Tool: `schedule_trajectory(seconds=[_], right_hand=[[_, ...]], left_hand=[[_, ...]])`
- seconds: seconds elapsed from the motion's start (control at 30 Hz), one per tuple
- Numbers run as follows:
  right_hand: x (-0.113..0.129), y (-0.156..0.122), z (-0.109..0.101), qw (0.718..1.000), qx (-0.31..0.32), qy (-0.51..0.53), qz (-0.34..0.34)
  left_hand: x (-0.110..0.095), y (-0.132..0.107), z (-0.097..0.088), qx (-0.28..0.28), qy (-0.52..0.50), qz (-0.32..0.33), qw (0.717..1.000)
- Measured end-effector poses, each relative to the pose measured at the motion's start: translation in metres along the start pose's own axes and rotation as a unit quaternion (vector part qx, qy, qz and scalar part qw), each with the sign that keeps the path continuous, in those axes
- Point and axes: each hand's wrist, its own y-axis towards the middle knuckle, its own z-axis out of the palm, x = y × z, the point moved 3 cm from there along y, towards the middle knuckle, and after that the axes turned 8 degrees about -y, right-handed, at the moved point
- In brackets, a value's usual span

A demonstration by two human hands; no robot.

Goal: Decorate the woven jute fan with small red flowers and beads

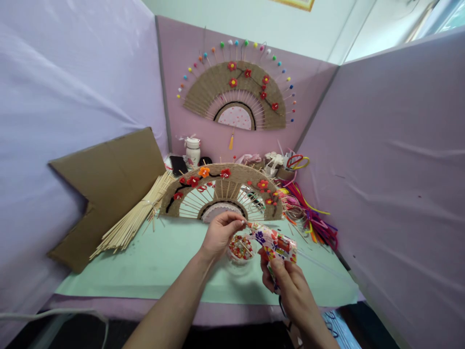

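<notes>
My right hand [285, 276] is wrapped round the grip of a flower-patterned hot glue gun [271, 237], its nozzle pointing left. Right at the nozzle tip, my left hand [221, 235] pinches something tiny between thumb and fingertips; it is too small to make out. Below both hands stands a clear bowl [241, 269] of red, white and gold beads [240, 248]. Behind them a twine-wrapped fan [225, 183] leans upright, with red and orange flowers on dark branches, thin stick ribs and a pale scalloped half-circle at its base.
Bundled wooden sticks [134, 213] and a cut cardboard sheet [112, 169] lie at left. A white bottle [193, 154] stands at the back. Coloured pipe cleaners [308, 211] and scissors [300, 161] are at right. A finished-looking fan [214, 80] hangs on the back panel.
</notes>
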Motion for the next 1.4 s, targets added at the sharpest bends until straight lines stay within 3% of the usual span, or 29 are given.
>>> schedule_trajectory(seconds=[1.07, 1.4], right_hand=[[-0.0068, -0.002, -0.0003, 1.0, 0.004, 0.008, 0.011], [-0.0061, -0.0016, 0.001, 1.0, -0.001, 0.026, 0.016]], left_hand=[[-0.0003, -0.0028, -0.0008, 0.004, 0.009, -0.003, 1.0], [0.0028, -0.0021, -0.0029, 0.029, 0.02, -0.01, 0.999]])
